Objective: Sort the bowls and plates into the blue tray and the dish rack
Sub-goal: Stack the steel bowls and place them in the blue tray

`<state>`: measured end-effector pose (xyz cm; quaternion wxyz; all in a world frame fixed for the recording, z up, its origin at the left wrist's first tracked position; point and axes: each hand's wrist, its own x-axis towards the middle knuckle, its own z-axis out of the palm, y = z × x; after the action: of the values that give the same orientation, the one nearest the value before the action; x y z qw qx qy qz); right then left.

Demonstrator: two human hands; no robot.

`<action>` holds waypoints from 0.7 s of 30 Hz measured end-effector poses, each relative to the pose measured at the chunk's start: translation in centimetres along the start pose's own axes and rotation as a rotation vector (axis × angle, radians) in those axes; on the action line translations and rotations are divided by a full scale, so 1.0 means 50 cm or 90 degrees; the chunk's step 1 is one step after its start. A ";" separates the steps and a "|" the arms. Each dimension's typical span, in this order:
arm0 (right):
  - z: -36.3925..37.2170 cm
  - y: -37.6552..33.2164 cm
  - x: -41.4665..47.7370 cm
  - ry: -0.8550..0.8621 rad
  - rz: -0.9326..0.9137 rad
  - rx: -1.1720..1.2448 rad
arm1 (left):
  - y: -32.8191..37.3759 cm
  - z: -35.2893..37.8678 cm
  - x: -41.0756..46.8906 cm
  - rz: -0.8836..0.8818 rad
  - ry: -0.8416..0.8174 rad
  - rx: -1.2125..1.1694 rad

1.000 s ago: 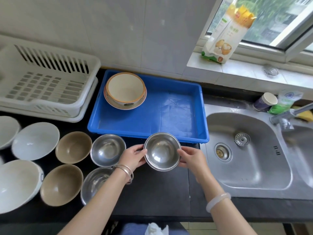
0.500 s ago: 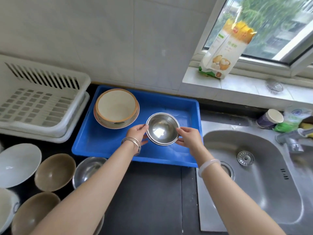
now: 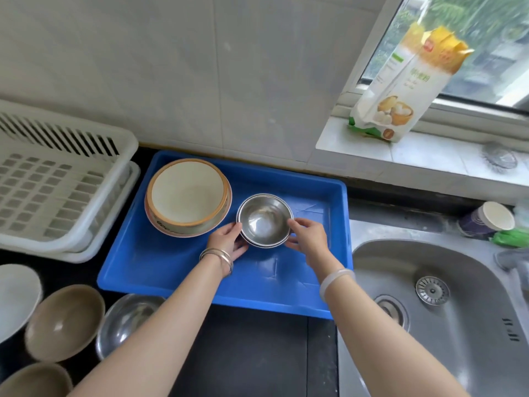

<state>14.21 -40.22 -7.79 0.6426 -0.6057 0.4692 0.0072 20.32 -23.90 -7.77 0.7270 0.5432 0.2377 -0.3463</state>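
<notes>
Fingertips of left hand [image 3: 228, 241] and right hand [image 3: 308, 239] pinch stacked steel bowls [image 3: 264, 220] inside blue tray [image 3: 171, 263]; bag [image 3: 400, 84] lettering illegible.

Arms extended — left hand [image 3: 227, 242] and right hand [image 3: 309, 239] pinch the steel bowls [image 3: 264, 219].

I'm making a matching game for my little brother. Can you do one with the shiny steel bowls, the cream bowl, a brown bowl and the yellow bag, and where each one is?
Things
1. steel bowls
2. cream bowl
3. brown bowl
4. yellow bag

Places
A. on the windowsill
B. on the black counter
C. between the left hand and the right hand
D. back left of the blue tray, no hand on it

Pairs: 1-C, 2-D, 3-B, 4-A
</notes>
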 end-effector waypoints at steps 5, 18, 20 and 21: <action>0.020 -0.003 0.014 0.007 0.006 0.045 | -0.018 0.003 0.002 -0.005 -0.007 -0.083; 0.055 -0.038 0.058 0.007 0.001 0.089 | -0.001 0.050 0.029 0.071 0.045 -0.151; 0.058 -0.039 0.062 0.008 0.005 0.087 | -0.001 0.053 0.031 0.076 0.057 -0.152; 0.058 -0.039 0.062 0.008 0.006 0.084 | -0.001 0.055 0.031 0.078 0.063 -0.154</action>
<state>18.78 -40.22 -8.69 0.6783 -0.5598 0.4753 -0.0245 21.22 -26.93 -8.11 0.7944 0.4811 0.2798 -0.2430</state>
